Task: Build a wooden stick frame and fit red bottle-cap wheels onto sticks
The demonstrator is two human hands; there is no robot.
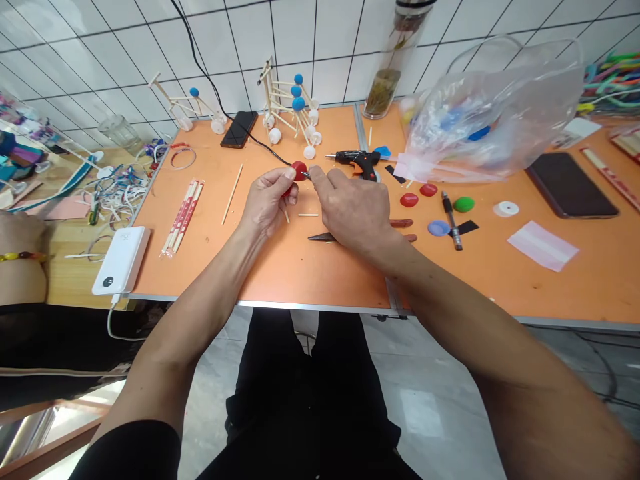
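My left hand [273, 197] pinches a red bottle cap [299, 171] between thumb and fingers above the orange table. A second bit of red shows below, by its fingertips. My right hand [353, 203] is closed around a thin tool with a pointed metal tip [307, 175], which meets the cap's right side. The tool's handle is hidden in my fist, so its kind is unclear. Under my right hand lie pliers [321, 237] with dark jaws and red-brown handles. A short wooden stick [308, 215] lies between the hands.
A black glue gun [357, 159] lies behind my right hand. Stick models with caps [287, 110] stand by the tiled wall. Loose caps [409, 200], a pen [451, 220], phones [573, 185] and a plastic bag [500, 113] are rightward; a power bank [121, 260] and another person's arm [23, 263] are left.
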